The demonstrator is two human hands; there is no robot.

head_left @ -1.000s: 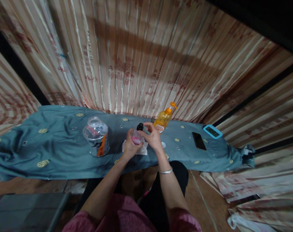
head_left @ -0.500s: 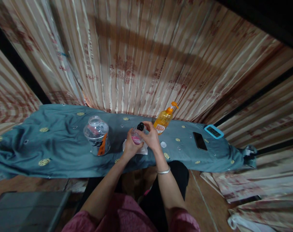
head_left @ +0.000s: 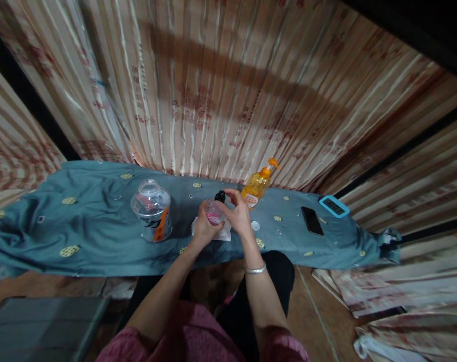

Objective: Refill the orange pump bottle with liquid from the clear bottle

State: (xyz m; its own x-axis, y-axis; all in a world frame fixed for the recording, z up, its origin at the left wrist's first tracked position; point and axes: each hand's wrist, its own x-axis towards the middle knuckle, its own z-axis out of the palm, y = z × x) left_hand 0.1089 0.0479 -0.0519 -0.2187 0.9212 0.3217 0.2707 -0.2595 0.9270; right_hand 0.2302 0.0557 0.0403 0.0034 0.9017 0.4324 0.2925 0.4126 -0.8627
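Steadily, the left hand (head_left: 203, 227) wraps a small clear bottle of pink liquid (head_left: 214, 213) above a white tissue (head_left: 224, 233) on the blue cloth-covered surface (head_left: 92, 226), while the right hand (head_left: 236, 215) pinches its black cap (head_left: 221, 195); keeping the bottle upright while twisting likely avoids spills.

Left hand (head_left: 203, 229) grips small clear bottle with pink liquid (head_left: 214, 213) above white tissue (head_left: 224, 234). Right hand (head_left: 237, 216) pinches its black cap (head_left: 221, 195). Teal embroidered cloth (head_left: 81, 236) covers table. Large clear plastic jar (head_left: 152, 209) at left; orange pump bottle (head_left: 255, 186), black phone (head_left: 312, 220) at right.
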